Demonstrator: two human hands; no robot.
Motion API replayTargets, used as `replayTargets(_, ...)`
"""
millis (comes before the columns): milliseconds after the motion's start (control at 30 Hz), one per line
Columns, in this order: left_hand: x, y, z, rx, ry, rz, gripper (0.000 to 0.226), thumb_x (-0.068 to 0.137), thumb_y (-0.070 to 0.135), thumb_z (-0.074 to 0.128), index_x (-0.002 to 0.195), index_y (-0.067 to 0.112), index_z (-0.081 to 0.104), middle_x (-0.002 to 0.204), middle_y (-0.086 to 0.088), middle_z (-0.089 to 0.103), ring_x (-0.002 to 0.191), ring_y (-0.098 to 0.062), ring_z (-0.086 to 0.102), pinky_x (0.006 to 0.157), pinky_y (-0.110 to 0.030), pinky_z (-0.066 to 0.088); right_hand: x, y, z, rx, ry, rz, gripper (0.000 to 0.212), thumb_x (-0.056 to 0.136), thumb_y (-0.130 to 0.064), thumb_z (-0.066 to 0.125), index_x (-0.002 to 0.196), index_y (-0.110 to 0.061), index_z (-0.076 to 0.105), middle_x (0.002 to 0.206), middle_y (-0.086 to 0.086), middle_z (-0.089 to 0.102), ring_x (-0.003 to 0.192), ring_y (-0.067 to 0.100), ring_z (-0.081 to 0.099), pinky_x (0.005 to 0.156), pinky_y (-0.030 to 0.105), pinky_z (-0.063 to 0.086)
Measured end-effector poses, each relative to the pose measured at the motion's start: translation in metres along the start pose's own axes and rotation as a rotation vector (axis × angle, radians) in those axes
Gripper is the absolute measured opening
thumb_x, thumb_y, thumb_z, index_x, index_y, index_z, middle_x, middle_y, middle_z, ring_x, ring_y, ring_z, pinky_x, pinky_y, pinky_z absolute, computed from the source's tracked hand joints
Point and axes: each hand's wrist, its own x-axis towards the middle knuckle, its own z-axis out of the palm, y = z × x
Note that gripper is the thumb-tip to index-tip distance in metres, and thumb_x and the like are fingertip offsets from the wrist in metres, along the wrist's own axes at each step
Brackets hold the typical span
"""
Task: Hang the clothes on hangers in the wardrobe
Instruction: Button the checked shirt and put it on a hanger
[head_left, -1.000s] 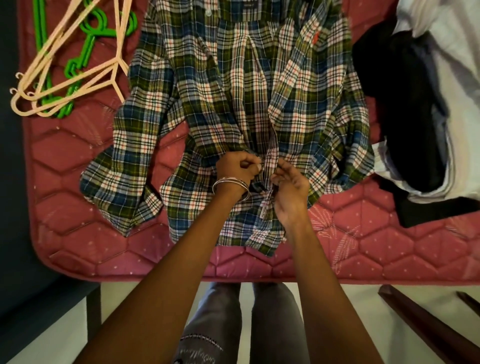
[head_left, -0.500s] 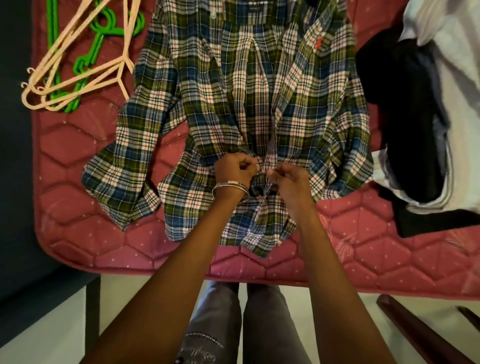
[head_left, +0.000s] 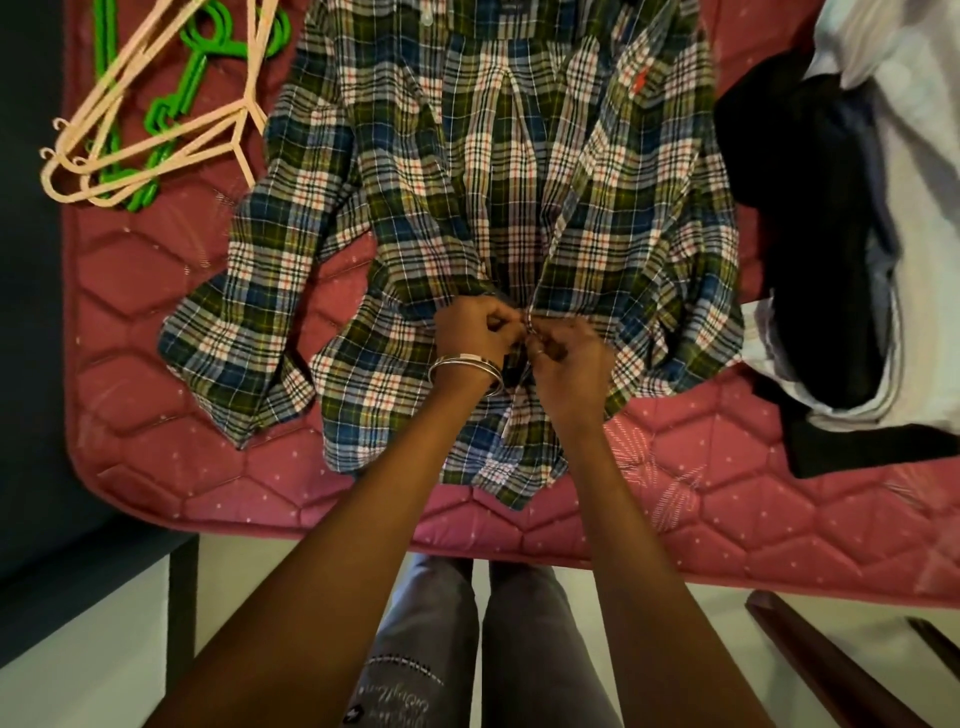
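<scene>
Nearest us, our left hand (head_left: 475, 332) and right hand (head_left: 569, 358) meet at the front placket of the plaid shirt (head_left: 467, 218), each pinching an edge. It lies spread on the pink quilted mattress (head_left: 156, 415); we judge it light, soft and floppy, best lifted by collar or shoulders. Farther off lie thin rigid plastic hangers (head_left: 156, 130), cream and green, and a dark-and-white clothes pile (head_left: 841, 234).

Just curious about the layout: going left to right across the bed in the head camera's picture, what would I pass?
Hangers → plaid shirt, pinched at its front edges by the left hand and right hand → pile of dark and white clothes.
</scene>
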Motion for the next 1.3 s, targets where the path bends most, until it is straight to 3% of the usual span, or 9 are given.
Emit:
replayTargets(100, -0.001, -0.004, 0.003, -0.078, 0.042, -0.060, 0.010, 0.079, 0.004, 0.072, 0.088, 0.000, 0.073, 0.082, -0.014, 0.072, 0.073, -0.021, 0.067, 0.074, -0.036, 0.057, 0.002, 0.001, 0.001, 0.039, -0.063, 0.008, 0.024, 0.083, -0.006, 0.069, 0.107, -0.007, 0.073, 0.098, 0.009, 0.069, 0.082, 0.013, 0.062, 0.074, 0.009, 0.046)
replayTargets(267, 0.001, -0.009, 0.003, -0.123, 0.060, -0.157, 0.010, 0.080, 0.003, 0.072, 0.089, -0.001, 0.071, 0.084, -0.017, 0.071, 0.072, -0.024, 0.068, 0.069, -0.038, 0.059, 0.008, 0.003, -0.008, 0.271, -0.298, 0.123, 0.021, 0.093, -0.006, 0.059, 0.110, -0.002, 0.069, 0.092, 0.009, 0.070, 0.077, 0.016, 0.067, 0.073, 0.042, 0.059)
replayTargets(500, 0.006, -0.009, -0.001, -0.047, -0.011, -0.132, 0.020, 0.082, 0.023, 0.072, 0.087, 0.003, 0.075, 0.080, -0.012, 0.073, 0.073, -0.025, 0.069, 0.073, -0.039, 0.058, 0.030, -0.009, -0.014, 0.240, -0.399, 0.144, 0.011, 0.090, -0.001, 0.063, 0.095, 0.005, 0.069, 0.071, 0.013, 0.067, 0.055, 0.012, 0.067, 0.057, 0.033, 0.060)
replayTargets(633, 0.014, -0.015, 0.002, -0.089, 0.032, -0.195, 0.011, 0.080, 0.014, 0.074, 0.085, 0.004, 0.075, 0.081, -0.012, 0.073, 0.075, -0.027, 0.070, 0.072, -0.042, 0.059, 0.027, -0.011, -0.007, 0.175, -0.347, 0.116, 0.006, 0.085, -0.004, 0.070, 0.090, -0.001, 0.070, 0.072, 0.009, 0.069, 0.059, 0.014, 0.068, 0.056, 0.036, 0.060)
replayTargets(767, 0.017, -0.013, 0.005, -0.190, 0.071, -0.292, 0.026, 0.081, 0.004, 0.069, 0.107, 0.006, 0.067, 0.089, -0.013, 0.072, 0.083, -0.027, 0.069, 0.079, -0.042, 0.057, 0.017, -0.005, 0.003, 0.158, -0.232, 0.046, 0.005, 0.086, -0.011, 0.067, 0.084, -0.009, 0.072, 0.069, 0.005, 0.069, 0.058, 0.015, 0.069, 0.053, 0.042, 0.058)
replayTargets(900, 0.009, -0.012, 0.009, -0.222, 0.048, -0.302, 0.034, 0.086, -0.002, 0.057, 0.118, 0.011, 0.059, 0.088, -0.007, 0.070, 0.084, -0.021, 0.066, 0.082, -0.036, 0.055, 0.014, -0.006, 0.009, 0.317, -0.196, 0.209, 0.012, 0.088, -0.007, 0.058, 0.081, -0.002, 0.067, 0.073, 0.015, 0.067, 0.065, 0.024, 0.069, 0.056, 0.042, 0.060)
replayTargets(1033, 0.008, -0.010, 0.010, -0.174, 0.047, -0.293, 0.033, 0.090, 0.003, 0.053, 0.121, 0.013, 0.055, 0.099, -0.008, 0.069, 0.091, -0.023, 0.064, 0.079, -0.031, 0.050, 0.023, -0.011, 0.004, 0.469, -0.348, 0.335, 0.021, 0.093, -0.002, 0.047, 0.079, -0.003, 0.062, 0.073, 0.007, 0.062, 0.068, 0.016, 0.060, 0.057, 0.029, 0.051)
replayTargets(1167, 0.014, -0.013, 0.004, 0.254, -0.102, -0.220, 0.040, 0.091, 0.028, 0.060, 0.127, 0.015, 0.047, 0.106, -0.016, 0.064, 0.096, -0.036, 0.061, 0.076, -0.042, 0.049, 0.042, -0.007, -0.009, -0.007, -0.589, 0.250, 0.020, 0.094, -0.006, 0.050, 0.079, -0.005, 0.063, 0.070, 0.002, 0.058, 0.066, 0.017, 0.056, 0.058, 0.029, 0.043)
replayTargets(1300, 0.029, -0.013, -0.010, 0.341, 0.147, -0.045, 0.022, 0.094, 0.019, 0.053, 0.112, 0.010, 0.064, 0.112, -0.014, 0.060, 0.103, -0.033, 0.057, 0.084, -0.039, 0.043, 0.063, -0.018, -0.014, -0.064, -0.196, 0.125, 0.010, 0.094, -0.009, 0.058, 0.096, -0.003, 0.065, 0.085, 0.003, 0.062, 0.078, 0.014, 0.056, 0.068, 0.021, 0.042)
